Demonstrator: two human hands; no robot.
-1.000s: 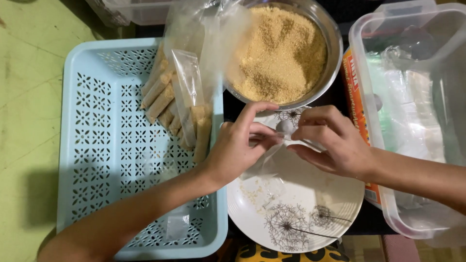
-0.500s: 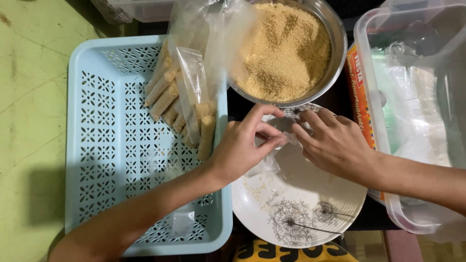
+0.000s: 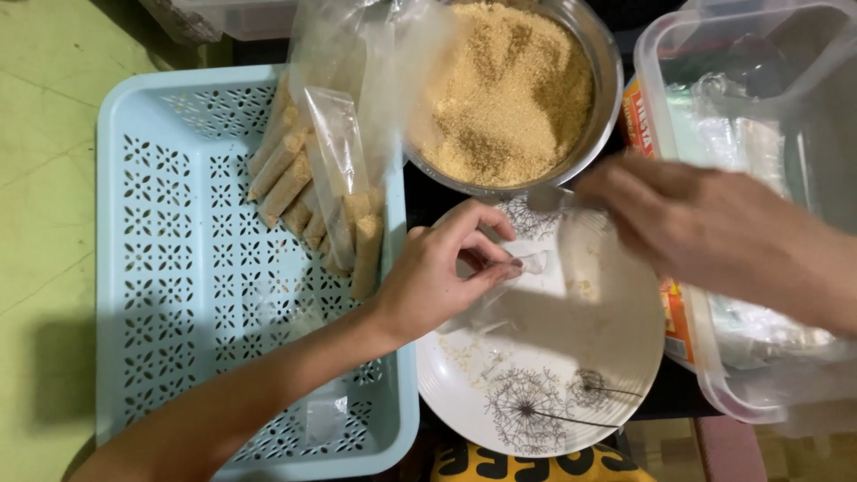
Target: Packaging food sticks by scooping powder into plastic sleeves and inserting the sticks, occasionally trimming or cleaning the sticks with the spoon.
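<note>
1. White plate (image 3: 571, 375) with grey dandelion print, one only, lies nearest; crumbs scattered on it.
2. Left hand (image 3: 437, 277) over the plate's left rim: thumb and forefinger pinched shut on one small clear plastic wrapper (image 3: 504, 290), which hangs from the fingertips down onto the plate.
3. Right hand (image 3: 705, 228), blurred, hovers right of the wrapper and apart from it; fingers loosely curled, grip cannot be told.
4. Light blue perforated basket (image 3: 178, 268), one, on the left, holds wrapped brown sticks (image 3: 286, 178), about six visible.
5. Clear plastic tub (image 3: 714, 384), one, on the right.
6. Metal bowl (image 3: 607, 71) of brown crumbs (image 3: 509, 98), one, farthest.
</note>
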